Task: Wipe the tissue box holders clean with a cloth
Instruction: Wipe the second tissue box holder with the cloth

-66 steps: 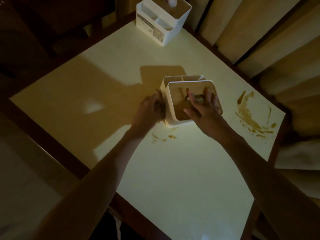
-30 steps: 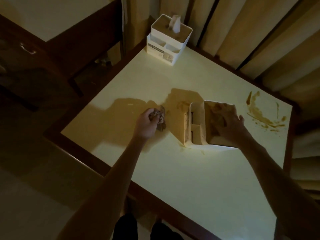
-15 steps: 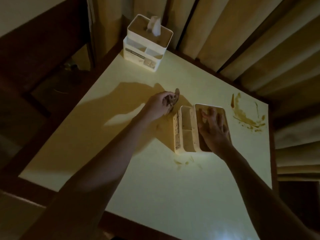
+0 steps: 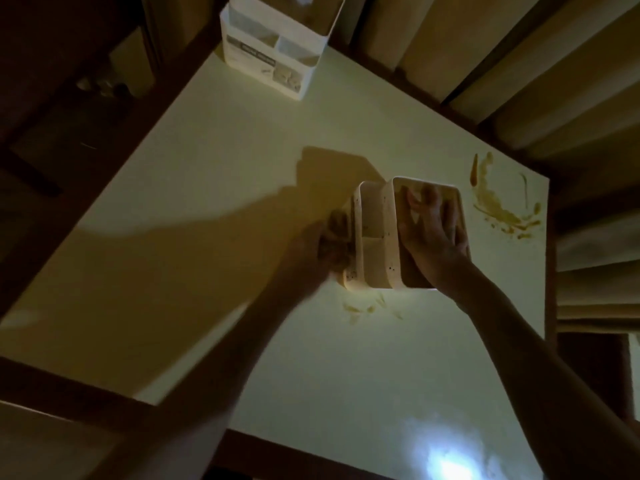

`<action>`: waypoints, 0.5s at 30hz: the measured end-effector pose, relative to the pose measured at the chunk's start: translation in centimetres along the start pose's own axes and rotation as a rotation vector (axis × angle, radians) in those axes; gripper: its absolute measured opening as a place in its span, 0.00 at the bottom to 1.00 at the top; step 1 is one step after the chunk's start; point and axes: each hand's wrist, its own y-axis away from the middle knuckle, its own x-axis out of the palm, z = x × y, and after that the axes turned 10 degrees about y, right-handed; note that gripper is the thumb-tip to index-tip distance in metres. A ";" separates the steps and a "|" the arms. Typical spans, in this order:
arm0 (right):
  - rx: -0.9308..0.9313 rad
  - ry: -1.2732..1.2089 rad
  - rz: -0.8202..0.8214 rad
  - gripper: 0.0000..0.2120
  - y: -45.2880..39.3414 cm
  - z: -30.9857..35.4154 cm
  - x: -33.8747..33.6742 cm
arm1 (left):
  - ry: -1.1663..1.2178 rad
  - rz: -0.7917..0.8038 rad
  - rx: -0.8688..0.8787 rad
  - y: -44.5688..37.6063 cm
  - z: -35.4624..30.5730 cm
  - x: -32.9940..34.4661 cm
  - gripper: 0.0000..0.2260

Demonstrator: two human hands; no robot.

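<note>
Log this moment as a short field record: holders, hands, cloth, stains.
near holder: cream plastic tissue box holder, side compartments facing up, dark specks on its rims
far holder: white plastic tissue box holder, upright at the table's far corner
right hand: fingers spread inside near holder
left hand: blurred, against near holder's left side
cloth: dark, crumpled, at left hand
stains: brown smear on pale tabletop

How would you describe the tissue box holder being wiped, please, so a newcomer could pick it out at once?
Start at the pale table and go to its middle. The holder sits there, with the right hand spread in its large compartment and the left hand against its outer side. Unlike the other holder at the far corner, it is speckled with dark spots and being handled.
</note>
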 end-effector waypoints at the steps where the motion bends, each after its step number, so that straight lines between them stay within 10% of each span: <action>1: -0.010 -0.004 0.007 0.24 0.0 0.1 -0.1 | -0.010 -0.031 -0.020 1.6 0.8 0.9 0.06; 6: 0.006 -0.070 -0.006 0.23 0.2 0.6 -0.3 | -0.237 -0.171 0.271 0.9 1.5 2.1 0.12; 9: 0.038 -0.087 0.017 0.23 0.2 0.6 -0.5 | -0.202 -0.103 0.201 -4.3 -0.9 0.8 0.26; 15: 0.038 -0.079 0.045 0.22 0.5 1.0 -0.8 | -0.126 -0.190 0.023 -7.5 -1.0 0.4 0.13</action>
